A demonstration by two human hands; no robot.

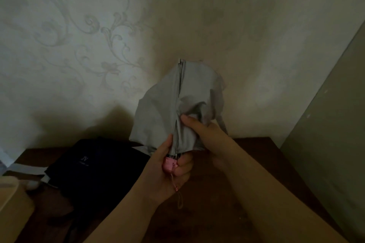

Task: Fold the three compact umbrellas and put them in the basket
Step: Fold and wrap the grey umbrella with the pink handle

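Head view, umbrella in hand: a grey umbrella (173,104) with a pink handle (170,164) is held upright above the dark wooden counter (246,163), its cloth loose and bunched.
Left hand (173,171): fingers curled tight around the pink handle.
Right hand (205,130): pinching and gathering the grey cloth near the shaft.
Second umbrella: a dark navy umbrella (94,169) lies on the counter to the left, seemingly unfolded still.
Progress: early, by my judgement; nothing looks finished or stowed.
Hard to make out: a pale object (13,209) at the lower left, cut off, may be the basket. No third umbrella is visible. The room is dim.
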